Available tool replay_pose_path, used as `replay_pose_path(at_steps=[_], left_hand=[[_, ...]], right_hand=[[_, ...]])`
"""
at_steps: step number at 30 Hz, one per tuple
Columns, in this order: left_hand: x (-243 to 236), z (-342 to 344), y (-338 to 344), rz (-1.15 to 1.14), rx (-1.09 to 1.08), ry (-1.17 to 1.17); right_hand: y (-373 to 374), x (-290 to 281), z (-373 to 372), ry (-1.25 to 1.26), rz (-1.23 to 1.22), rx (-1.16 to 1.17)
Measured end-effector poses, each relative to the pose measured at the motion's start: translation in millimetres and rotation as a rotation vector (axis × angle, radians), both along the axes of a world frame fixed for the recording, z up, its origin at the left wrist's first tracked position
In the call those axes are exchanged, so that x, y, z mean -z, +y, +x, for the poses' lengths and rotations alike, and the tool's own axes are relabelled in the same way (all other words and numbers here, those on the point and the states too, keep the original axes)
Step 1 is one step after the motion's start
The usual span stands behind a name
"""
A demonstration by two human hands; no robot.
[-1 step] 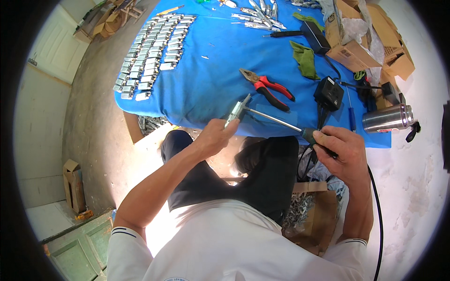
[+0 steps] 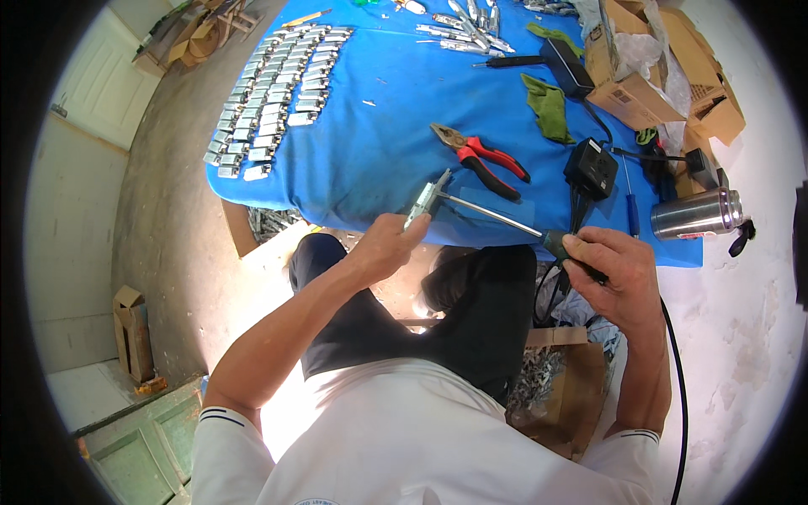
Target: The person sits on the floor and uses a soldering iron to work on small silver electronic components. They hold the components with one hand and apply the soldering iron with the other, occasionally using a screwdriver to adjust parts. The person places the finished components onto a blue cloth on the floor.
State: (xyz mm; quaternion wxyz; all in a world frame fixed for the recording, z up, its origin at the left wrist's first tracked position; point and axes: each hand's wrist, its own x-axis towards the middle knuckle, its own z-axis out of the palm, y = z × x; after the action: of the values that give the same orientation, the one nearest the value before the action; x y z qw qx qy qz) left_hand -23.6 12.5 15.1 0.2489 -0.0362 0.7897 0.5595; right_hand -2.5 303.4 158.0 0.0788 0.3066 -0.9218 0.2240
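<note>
My left hand (image 2: pixel 383 251) is closed around the near end of a narrow silver metal part (image 2: pixel 424 199), held slanted at the near edge of the blue-covered table. In my right hand (image 2: pixel 619 268) is a screwdriver (image 2: pixel 497 216) with a long shiny shaft and a dark green and black handle. The shaft points left, and its tip meets the upper side of the metal part. Whether the tip sits in a screw is too small to tell. Just beyond lie red-and-black pliers (image 2: pixel 486 162), jaws toward the far left.
Rows of silver metal pieces (image 2: pixel 273 93) cover the table's left. Loose parts (image 2: pixel 467 29) lie at the back. At right are a black power box (image 2: pixel 590 168), a green cloth (image 2: pixel 548 108), a steel flask (image 2: pixel 694 214) and cardboard boxes (image 2: pixel 631 97). A black cable (image 2: pixel 680 404) hangs beside my right arm.
</note>
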Motion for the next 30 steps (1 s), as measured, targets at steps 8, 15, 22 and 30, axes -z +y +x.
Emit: replay_pose_path(at_steps=[8, 15, 22, 30], left_hand=[[4, -1, -2, -0.051, 0.017, 0.034], [0, -1, -2, -0.05, 0.011, 0.011], [2, -2, -4, -0.095, 0.036, 0.084], [-1, -3, -2, -0.067, 0.008, 0.026]], right_hand=[[3, -2, -13, -0.304, -0.172, 0.114], [5, 2, -8, -0.2, -0.06, 0.042], [-1, -5, -13, -0.212, -0.015, 0.012], [8, 16, -6, -0.415, -0.257, 0.185]])
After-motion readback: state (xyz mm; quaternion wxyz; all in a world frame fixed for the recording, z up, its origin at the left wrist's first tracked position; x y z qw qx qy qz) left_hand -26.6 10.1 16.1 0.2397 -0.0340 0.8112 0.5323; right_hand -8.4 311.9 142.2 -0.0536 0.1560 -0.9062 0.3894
